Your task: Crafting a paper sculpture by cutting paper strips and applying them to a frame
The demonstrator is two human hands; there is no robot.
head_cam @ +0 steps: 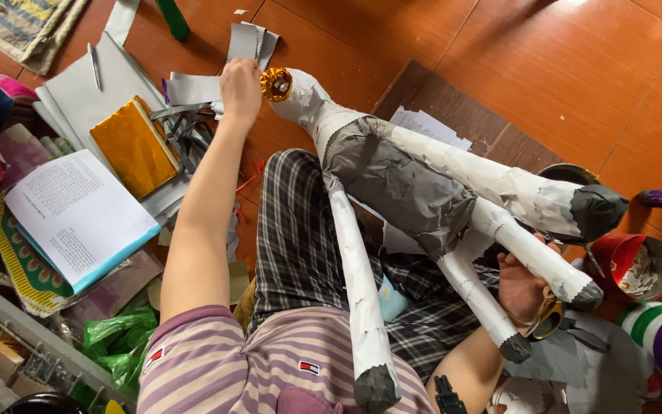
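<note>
- Orange tiled floor [545, 54] is carrying the work; a person in a striped shirt and checked trousers is sitting on it.
- Papier-mâché animal figure [404, 188], white with a grey body and grey-tipped legs, is lying across the person's lap, legs pointing toward the camera, neck reaching toward the paper strips.
- Open printed booklet [78, 215] is lying at the left, beside a gold foil sheet [133, 146].
- Right hand [522, 287] is closing its grip around one white leg near its grey tip.
- Left hand [240, 88] is pinching grey paper strips [197, 88] on the floor, fingers closing on them.
- Gold rosette [276, 83] is sitting at the figure's head end, just beside the left hand.
</note>
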